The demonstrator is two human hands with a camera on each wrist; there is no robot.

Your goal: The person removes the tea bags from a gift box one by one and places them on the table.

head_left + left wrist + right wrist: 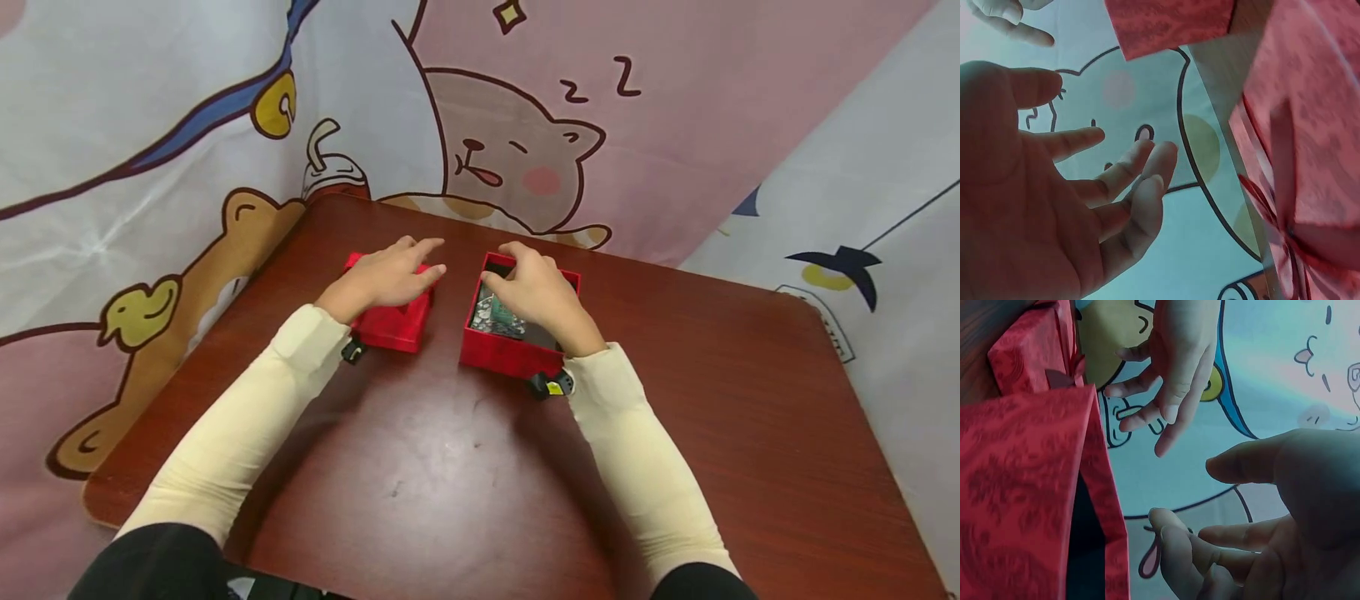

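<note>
A red patterned gift box [510, 358] stands uncovered near the middle of the table. Inside it lie a green-and-white patterned item [495, 317] and something dark, partly covered by my right hand [538, 292]. That hand hovers over the box with its fingers spread and bent a little, holding nothing. To the left sits a red box lid [386, 329] with a ribbon bow [1291, 234]. Over the lid's far part is my left hand [382, 279], its fingers apart and loosely bent, with nothing in them. Both hands appear above the box in the right wrist view.
The brown wooden table [712, 417] extends to the right and front of the box. Behind it hangs a cloth backdrop [510, 150] with cartoon animals, close to the table's far edge. Black wrist straps [551, 385] sit under the cream sleeves [247, 417].
</note>
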